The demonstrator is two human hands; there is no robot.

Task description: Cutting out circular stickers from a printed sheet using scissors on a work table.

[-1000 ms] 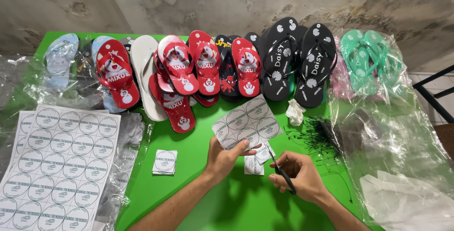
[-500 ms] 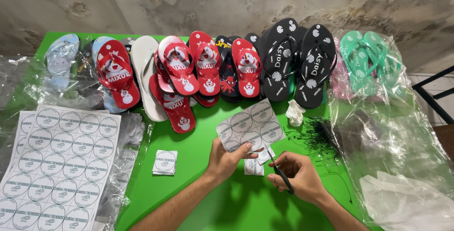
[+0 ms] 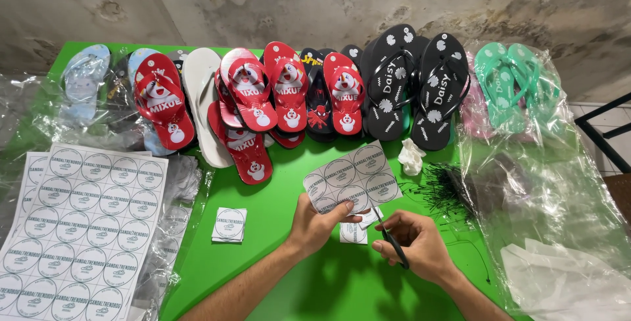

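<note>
A small label sheet (image 3: pixel 351 183), printed with round stickers, is held up over the green table (image 3: pixel 328 288), just in front of the row of flip-flops (image 3: pixel 289 94). The left hand (image 3: pixel 315 224) pinches the sheet's near edge between thumb and fingers. The right hand (image 3: pixel 414 242), just right of the sheet, is closed around scissors (image 3: pixel 388 235) whose blades point up at the sheet's lower right edge. Cut squares (image 3: pixel 355 229) lie under the sheet, and a small stack (image 3: pixel 229 224) lies left of it. Further left of the sheet lies a large sticker sheet (image 3: pixel 82 222). Right of the sheet sit a crumpled white scrap (image 3: pixel 412 157), black threads (image 3: pixel 437 193) and clear plastic bags (image 3: pixel 545 196).
</note>
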